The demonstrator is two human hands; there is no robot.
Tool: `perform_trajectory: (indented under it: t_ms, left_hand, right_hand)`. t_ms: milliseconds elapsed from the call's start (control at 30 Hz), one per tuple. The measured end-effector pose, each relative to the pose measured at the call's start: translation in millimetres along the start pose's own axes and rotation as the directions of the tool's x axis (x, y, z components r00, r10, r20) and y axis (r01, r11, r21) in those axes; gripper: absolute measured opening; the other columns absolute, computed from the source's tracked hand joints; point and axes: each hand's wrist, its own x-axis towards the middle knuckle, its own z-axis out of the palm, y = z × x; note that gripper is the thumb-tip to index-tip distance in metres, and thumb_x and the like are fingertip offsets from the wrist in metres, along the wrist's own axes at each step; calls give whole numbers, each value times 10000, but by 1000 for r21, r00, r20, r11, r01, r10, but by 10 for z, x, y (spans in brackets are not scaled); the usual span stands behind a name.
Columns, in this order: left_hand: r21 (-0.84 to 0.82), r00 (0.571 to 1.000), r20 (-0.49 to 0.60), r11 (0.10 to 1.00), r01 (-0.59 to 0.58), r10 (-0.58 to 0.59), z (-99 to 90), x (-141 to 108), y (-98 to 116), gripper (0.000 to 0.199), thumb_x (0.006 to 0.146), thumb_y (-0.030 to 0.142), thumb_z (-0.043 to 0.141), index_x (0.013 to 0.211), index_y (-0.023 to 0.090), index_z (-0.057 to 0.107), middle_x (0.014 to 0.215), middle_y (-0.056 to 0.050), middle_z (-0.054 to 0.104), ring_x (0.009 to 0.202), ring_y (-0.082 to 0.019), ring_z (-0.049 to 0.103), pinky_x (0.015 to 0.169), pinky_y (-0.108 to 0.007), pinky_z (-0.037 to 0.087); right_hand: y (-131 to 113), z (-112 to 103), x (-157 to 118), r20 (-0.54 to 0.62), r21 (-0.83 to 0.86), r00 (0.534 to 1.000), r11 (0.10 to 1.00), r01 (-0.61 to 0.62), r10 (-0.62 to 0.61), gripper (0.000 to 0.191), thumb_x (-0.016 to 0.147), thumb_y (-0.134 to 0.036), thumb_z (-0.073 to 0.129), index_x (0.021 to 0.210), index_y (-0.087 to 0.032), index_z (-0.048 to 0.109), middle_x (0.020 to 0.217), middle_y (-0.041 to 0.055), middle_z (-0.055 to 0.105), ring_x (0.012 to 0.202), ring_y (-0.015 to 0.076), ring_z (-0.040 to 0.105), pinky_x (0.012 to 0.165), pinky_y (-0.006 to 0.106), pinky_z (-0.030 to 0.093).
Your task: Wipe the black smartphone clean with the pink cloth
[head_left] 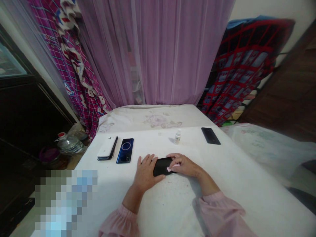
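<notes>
A dark smartphone (161,166) lies sideways on the white-covered table, its glossy black face up. My left hand (146,173) grips its left end, with the fingers at the far side and the thumb along the near edge. In my right hand (184,164) is a small pink cloth (169,169), pinched and pressed on the right part of the phone; most of it hides under the fingers. Beyond my right hand stands a small white bottle (177,137). To the left of my left hand lies a blue phone (125,150) with a ring mark on its back.
A white phone (108,147) rests on another dark phone at the table's left. Near the right edge lies a black phone (210,136). Purple curtains (170,52) hang behind the table (158,210). A large water bottle (70,144) stands off the left side.
</notes>
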Motion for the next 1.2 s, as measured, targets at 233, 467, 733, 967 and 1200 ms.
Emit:
perform_trajectory:
  t_ms: [233, 467, 733, 967, 1200]
  left_hand:
    - [8, 1000, 2, 1000, 5, -5, 3, 2, 4, 728, 788, 601, 625, 1369, 196, 459, 1461, -124, 433, 1362, -338, 339, 1112, -604, 158]
    - [6, 1000, -6, 1000, 5, -5, 8, 5, 2, 733, 781, 580, 648, 1368, 184, 460, 1458, -129, 437, 1359, -339, 344, 1111, -608, 159]
    - [-7, 1000, -20, 1000, -1, 1, 17, -2, -1, 713, 784, 578, 644, 1362, 199, 466, 1453, -127, 443, 1357, -340, 348, 1113, -607, 152]
    - [-3, 1000, -31, 1000, -4, 4, 25, 0, -5, 703, 789, 587, 632, 1355, 202, 472, 1445, -133, 453, 1349, -345, 358, 1105, -615, 164]
    - [4, 1000, -26, 1000, -3, 3, 26, -2, -8, 697, 800, 594, 617, 1361, 211, 466, 1446, -123, 453, 1355, -334, 353, 1112, -598, 161]
  right_hand:
    - [108, 135, 87, -197, -26, 980, 1000, 8, -13, 109, 723, -272, 665, 760, -254, 766, 1050, 58, 715, 953, 218, 655, 903, 369, 473]
    - [47, 244, 134, -365, -124, 930, 988, -89, 38, 195, 803, -325, 568, 823, -264, 752, 874, 27, 751, 865, 221, 679, 827, 352, 493]
    - [64, 206, 123, -323, -57, 946, 997, -51, 30, 170, 764, -287, 588, 799, -246, 749, 904, 44, 749, 872, 221, 678, 840, 355, 492]
    - [15, 39, 19, -107, 41, 994, 999, -28, 32, 61, 653, -230, 693, 676, -233, 749, 1145, 74, 683, 1030, 248, 630, 918, 397, 467]
    - [12, 42, 22, -107, 19, 994, 999, -28, 30, 44, 669, -240, 697, 666, -227, 739, 1158, 81, 677, 1055, 251, 623, 937, 400, 455]
